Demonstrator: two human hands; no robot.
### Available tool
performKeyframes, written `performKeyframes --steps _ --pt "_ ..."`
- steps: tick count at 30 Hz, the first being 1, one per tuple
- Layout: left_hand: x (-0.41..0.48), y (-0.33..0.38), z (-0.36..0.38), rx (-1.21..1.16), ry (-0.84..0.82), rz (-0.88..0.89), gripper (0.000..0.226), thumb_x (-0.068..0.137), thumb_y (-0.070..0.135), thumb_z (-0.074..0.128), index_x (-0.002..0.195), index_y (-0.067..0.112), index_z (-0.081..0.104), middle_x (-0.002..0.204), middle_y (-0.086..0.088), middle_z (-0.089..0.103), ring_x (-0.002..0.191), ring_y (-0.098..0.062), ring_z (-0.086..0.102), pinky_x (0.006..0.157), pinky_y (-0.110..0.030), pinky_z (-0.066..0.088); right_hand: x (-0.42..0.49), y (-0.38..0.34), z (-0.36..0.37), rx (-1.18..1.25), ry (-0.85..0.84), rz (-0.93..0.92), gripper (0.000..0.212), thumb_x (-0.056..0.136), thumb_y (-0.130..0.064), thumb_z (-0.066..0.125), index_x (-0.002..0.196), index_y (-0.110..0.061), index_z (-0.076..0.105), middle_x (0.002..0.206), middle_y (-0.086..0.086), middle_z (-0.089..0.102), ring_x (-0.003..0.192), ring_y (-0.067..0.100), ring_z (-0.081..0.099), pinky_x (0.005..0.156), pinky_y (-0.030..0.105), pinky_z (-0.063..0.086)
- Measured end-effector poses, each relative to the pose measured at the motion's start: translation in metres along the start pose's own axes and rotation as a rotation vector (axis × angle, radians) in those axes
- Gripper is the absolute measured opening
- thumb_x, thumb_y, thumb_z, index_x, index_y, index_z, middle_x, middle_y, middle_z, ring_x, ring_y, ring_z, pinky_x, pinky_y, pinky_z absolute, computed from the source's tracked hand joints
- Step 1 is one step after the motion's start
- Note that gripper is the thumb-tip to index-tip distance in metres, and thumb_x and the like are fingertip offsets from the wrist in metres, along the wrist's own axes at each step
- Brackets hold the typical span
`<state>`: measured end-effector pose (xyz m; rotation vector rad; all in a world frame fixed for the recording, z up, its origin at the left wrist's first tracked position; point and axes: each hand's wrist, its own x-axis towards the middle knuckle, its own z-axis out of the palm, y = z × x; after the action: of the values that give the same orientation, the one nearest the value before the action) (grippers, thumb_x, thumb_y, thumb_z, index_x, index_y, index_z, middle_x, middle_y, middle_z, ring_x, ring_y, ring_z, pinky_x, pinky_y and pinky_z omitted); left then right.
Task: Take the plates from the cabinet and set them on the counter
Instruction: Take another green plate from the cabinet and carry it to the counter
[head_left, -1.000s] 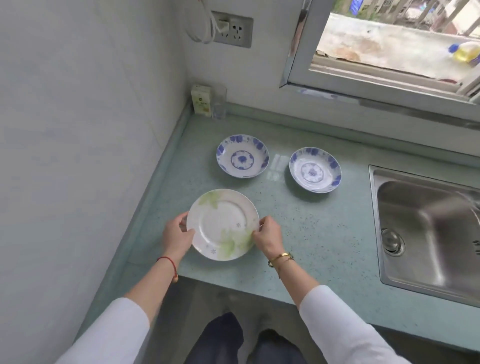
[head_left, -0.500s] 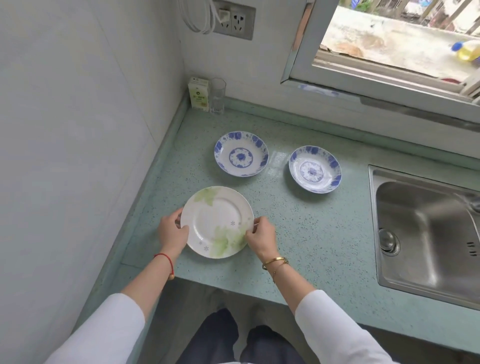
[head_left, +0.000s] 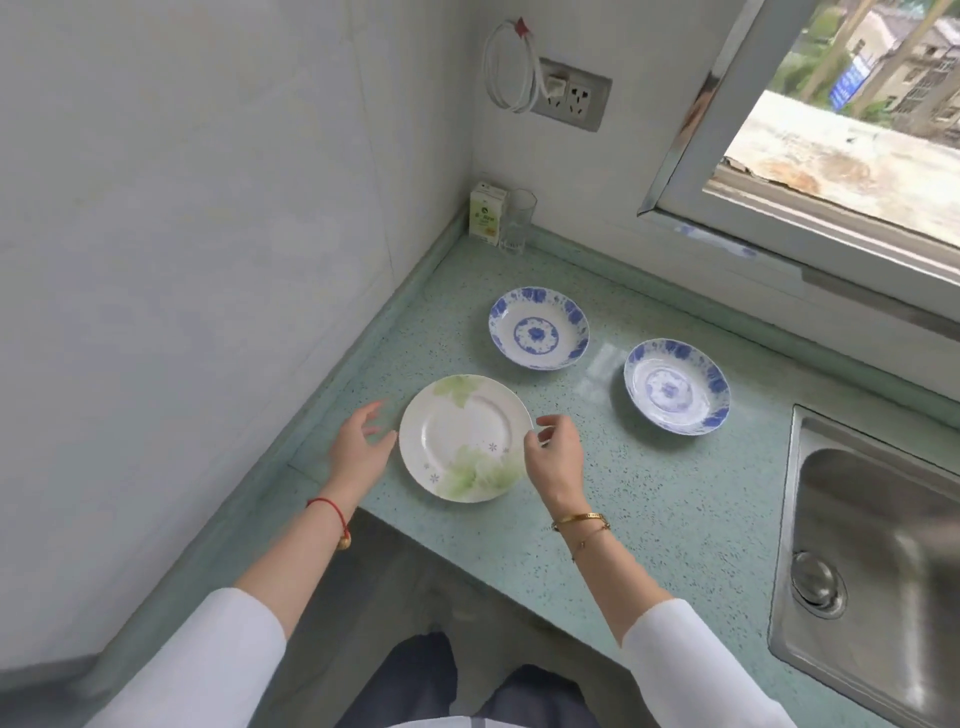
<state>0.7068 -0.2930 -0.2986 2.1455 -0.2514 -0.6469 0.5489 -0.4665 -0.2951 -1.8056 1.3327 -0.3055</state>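
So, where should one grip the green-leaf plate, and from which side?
The green-leaf plate lies flat on the counter, so probably only its upturned rim offers purchase: grip it from left and right, where the left hand and right hand flank it.

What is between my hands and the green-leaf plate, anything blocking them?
Nothing visible. The green-leaf plate lies flat on the counter, with the left hand just off its left rim and the right hand by its right rim. The two blue-patterned plates sit farther back, apart from it.
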Motion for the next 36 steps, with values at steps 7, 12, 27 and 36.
performKeyframes --steps 7,12,27,36 --pt "-0.109 0.003 -0.009 -0.300 0.315 0.066 0.037 0.092 0.013 0.063 0.128 0.020 0.060 0.131 0.003 0.063 0.108 -0.008 0.061 0.104 -0.029 0.044 -0.040 -0.018 -0.029 0.223 -0.308 -0.195 0.016 0.094 -0.020 0.056 0.107 -0.013 0.064 0.100 0.004 0.068 0.094 0.022 0.066 0.083 0.034 0.056" --pt "-0.208 -0.006 -0.008 -0.472 0.548 0.054 0.032 0.093 0.009 0.062 0.125 0.011 0.063 0.129 -0.005 0.067 0.110 -0.012 0.063 0.106 -0.032 0.046 -0.091 -0.022 -0.036 0.321 -0.628 -0.278 0.019 0.096 -0.016 0.054 0.112 -0.010 0.062 0.104 0.009 0.068 0.089 0.020 0.064 0.073 0.022 0.052" --pt "-0.569 -0.122 -0.011 -0.732 1.384 -0.105 0.033 0.095 0.017 0.063 0.128 0.017 0.063 0.126 0.005 0.069 0.118 0.001 0.062 0.105 -0.026 0.047 -0.382 0.013 -0.026 0.116 -1.400 -0.546 0.011 0.094 -0.017 0.058 0.103 -0.014 0.065 0.094 0.004 0.069 0.079 0.017 0.065 0.075 0.026 0.054" --pt "-0.804 -0.205 0.022 -0.738 1.867 -0.295 0.033 0.093 0.006 0.064 0.126 0.003 0.064 0.120 0.000 0.070 0.103 0.007 0.066 0.090 -0.006 0.046 -0.628 0.100 -0.034 -0.094 -1.767 -0.717 0.017 0.095 -0.015 0.057 0.108 -0.011 0.066 0.118 0.013 0.069 0.114 0.026 0.063 0.106 0.045 0.048"
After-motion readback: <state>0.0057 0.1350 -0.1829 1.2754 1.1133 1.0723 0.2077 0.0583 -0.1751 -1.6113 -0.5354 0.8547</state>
